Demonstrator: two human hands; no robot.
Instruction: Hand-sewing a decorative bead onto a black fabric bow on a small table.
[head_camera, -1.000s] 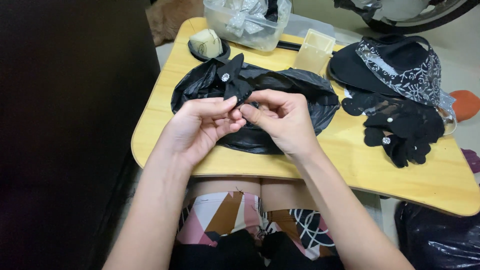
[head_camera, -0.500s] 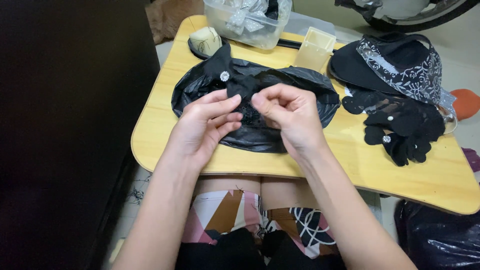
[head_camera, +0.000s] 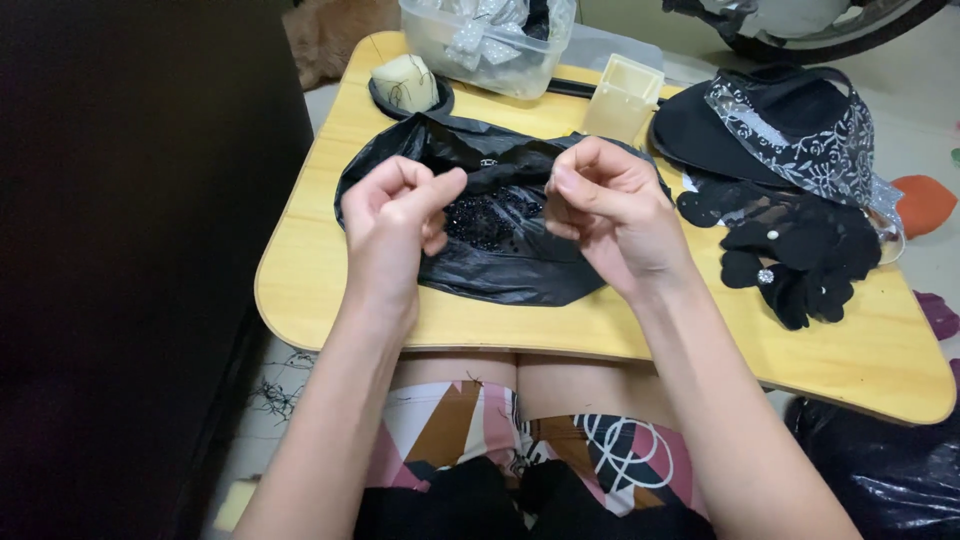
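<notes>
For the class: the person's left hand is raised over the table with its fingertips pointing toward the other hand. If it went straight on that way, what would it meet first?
Most likely the right hand, across an open gap above the crumpled black plastic bag; relative depth is unclear, so the left hand might pass it.

Black plastic bag (head_camera: 500, 262), glossy and crumpled, spread flat in the upper middle of the frame on a pale wooden surface (head_camera: 300, 260). Scattered across its centre, a patch of tiny black beads (head_camera: 487, 216). At its upper edge, a bunched dark fold bearing a small pale button-like piece (head_camera: 488, 162). Just above the bag, left hand (head_camera: 392, 222) and right hand (head_camera: 607, 215), fingers curled and pinched, set apart to either side of the beads; anything held between the fingertips too small to make out.
</notes>
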